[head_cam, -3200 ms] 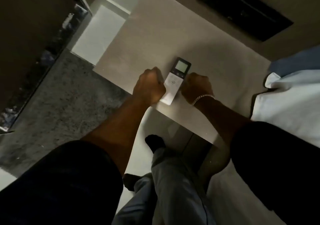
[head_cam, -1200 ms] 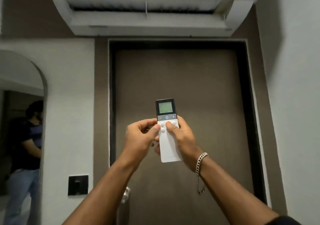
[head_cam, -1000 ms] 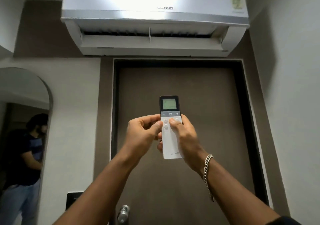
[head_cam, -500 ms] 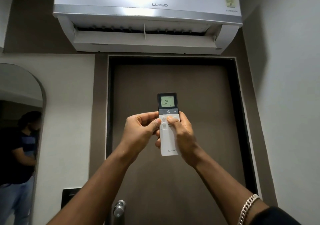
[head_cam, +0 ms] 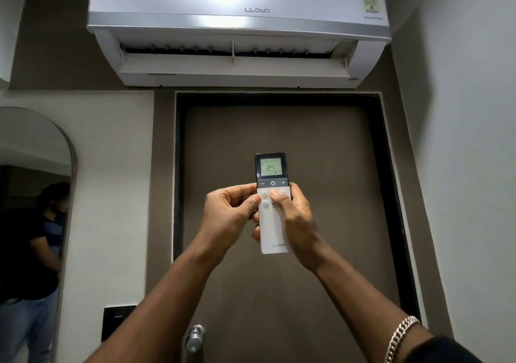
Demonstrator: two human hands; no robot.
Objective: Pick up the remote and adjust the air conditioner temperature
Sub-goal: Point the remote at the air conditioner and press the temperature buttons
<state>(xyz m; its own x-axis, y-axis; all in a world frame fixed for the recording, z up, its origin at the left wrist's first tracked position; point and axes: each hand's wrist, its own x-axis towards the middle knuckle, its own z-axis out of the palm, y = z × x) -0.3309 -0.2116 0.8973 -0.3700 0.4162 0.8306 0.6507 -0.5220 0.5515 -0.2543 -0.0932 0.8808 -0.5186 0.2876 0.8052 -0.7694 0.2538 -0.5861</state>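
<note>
- Head view, centre of frame: remote (head_cam: 272, 217) held upright, slim white body, dark top section with a lit screen reading 24, a grey strip below with minus, power and plus marks, round white buttons under that, "LLOYD" printed near its lower end.
- Right hand (head_cam: 297, 217) wrapped around the remote's right edge and back, fingers curled closed on it; thumb lies across the round buttons.
- Left hand (head_cam: 229, 213) curled loosely against the remote's left edge, thumb tip touching the side by the buttons, fingertips at the grey strip.
- Silver chain bracelet (head_cam: 399, 334) on the right forearm, lower right.
- Brown door (head_cam: 321, 145) behind the hands; metal handle (head_cam: 195, 337) at bottom centre.
- White air conditioner (head_cam: 237, 30) across the top, flap open, glare on its face.
- Arched mirror (head_cam: 33, 223) at left edge reflects a standing person.
</note>
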